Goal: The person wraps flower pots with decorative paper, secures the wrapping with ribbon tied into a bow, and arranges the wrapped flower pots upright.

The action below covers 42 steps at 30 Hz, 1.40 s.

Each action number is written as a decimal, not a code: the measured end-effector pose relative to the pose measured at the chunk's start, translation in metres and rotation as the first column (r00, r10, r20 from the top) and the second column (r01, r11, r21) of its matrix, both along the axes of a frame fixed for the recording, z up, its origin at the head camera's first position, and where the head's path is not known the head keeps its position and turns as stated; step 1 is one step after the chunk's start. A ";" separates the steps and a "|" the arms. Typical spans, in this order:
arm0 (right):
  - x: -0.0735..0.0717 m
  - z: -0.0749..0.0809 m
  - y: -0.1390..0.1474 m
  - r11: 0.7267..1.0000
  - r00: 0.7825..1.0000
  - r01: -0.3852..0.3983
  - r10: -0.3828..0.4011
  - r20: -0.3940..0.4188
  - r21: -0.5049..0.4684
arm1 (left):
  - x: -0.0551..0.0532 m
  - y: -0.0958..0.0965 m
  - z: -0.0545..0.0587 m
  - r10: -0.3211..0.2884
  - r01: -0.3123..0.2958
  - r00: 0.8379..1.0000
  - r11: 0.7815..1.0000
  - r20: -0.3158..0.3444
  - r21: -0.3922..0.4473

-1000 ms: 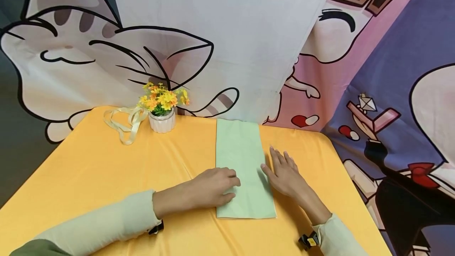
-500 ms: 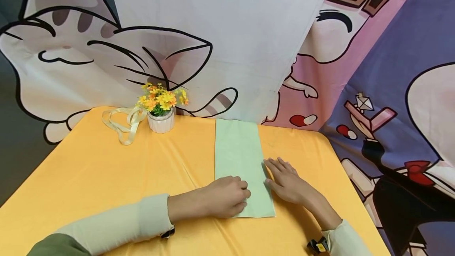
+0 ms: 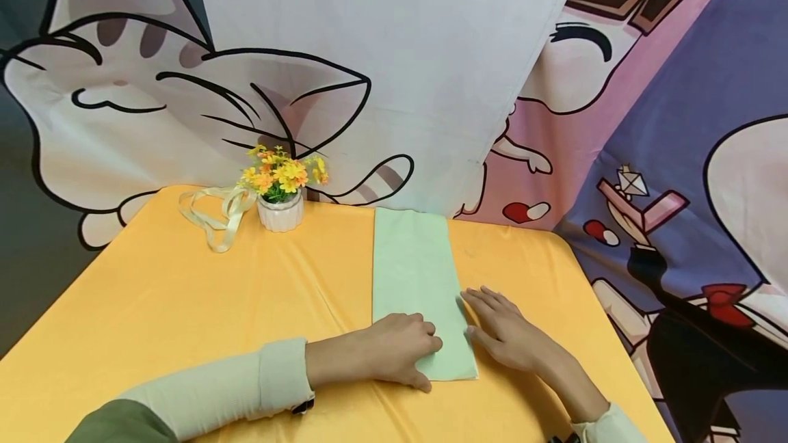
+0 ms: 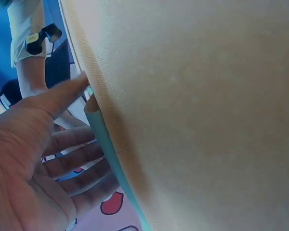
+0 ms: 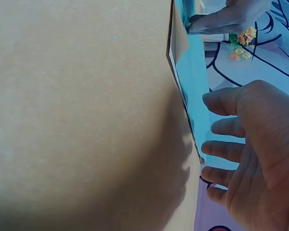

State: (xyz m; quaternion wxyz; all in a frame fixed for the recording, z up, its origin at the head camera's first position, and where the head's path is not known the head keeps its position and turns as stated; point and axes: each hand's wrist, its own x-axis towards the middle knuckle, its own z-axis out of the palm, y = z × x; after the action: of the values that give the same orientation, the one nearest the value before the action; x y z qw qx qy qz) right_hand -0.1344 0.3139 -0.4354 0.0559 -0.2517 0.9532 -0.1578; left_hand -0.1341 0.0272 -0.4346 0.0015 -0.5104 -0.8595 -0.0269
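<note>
A pale green folded sheet [image 3: 412, 265] lies flat on the yellow-covered table, its long side running away from me. My left hand [image 3: 397, 347] rests over its near left part, thumb by the near edge. In the left wrist view the fingers of that hand extend along the green sheet [image 4: 111, 151], whose end turns up slightly. Beside the right edge is my right hand [image 3: 507, 330], palm down, fingertips right at that edge. From the right wrist, the sheet [image 5: 195, 72] shows layered edges, and the right fingers are spread and slightly bent.
A small white pot of yellow flowers [image 3: 280, 214] stands at the back left of the table [image 3: 246, 299]. A loose cream ribbon [image 3: 228, 224] lies left of it. Behind hangs a printed cloth backdrop [image 3: 431, 87] with cartoon figures.
My left hand has slid to the right and nearer me across the sheet, its thumb moving out over the near edge. The right hand has moved nearer me along the right edge.
</note>
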 end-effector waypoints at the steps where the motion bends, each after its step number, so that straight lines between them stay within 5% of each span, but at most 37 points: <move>1: 0.001 0.000 0.000 1.000 1.000 0.000 0.000 -0.003 -0.001 | 0.000 0.000 0.000 0.004 -0.004 1.000 1.000 0.008 0.003; 15: 0.015 -0.012 0.011 0.998 0.998 0.054 -0.054 -0.009 -0.043 | -0.010 -0.008 -0.001 -0.074 0.056 0.983 0.992 0.168 0.113; 22: 0.017 -0.014 0.016 0.996 0.997 0.074 -0.076 -0.029 -0.054 | -0.008 -0.011 -0.002 -0.065 0.016 0.970 0.979 0.234 0.205; 31: 0.012 -0.022 0.022 0.998 0.996 0.028 -0.033 -0.081 -0.061 | -0.010 -0.015 -0.004 0.002 -0.048 0.972 0.980 0.236 0.192; 34: 0.009 -0.023 0.021 0.998 0.995 0.009 -0.015 -0.103 -0.061 | -0.013 -0.018 -0.008 0.048 -0.115 0.951 0.972 0.305 0.204; 37: 0.006 -0.022 0.020 0.999 0.993 -0.013 0.008 -0.118 -0.042 | -0.013 -0.021 -0.009 0.097 -0.193 0.914 0.958 0.395 0.212; 42: -0.001 -0.020 0.014 0.997 0.984 -0.080 0.080 -0.156 0.008 | -0.017 -0.023 -0.007 0.088 -0.214 0.884 0.950 0.459 0.229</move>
State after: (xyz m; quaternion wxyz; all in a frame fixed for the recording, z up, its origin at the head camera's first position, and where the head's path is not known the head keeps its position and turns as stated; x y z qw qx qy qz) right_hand -0.1358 0.3283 -0.4550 -0.0127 -0.3014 0.9439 -0.1344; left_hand -0.1507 0.0039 -0.4420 -0.1218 -0.4165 -0.8626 -0.2600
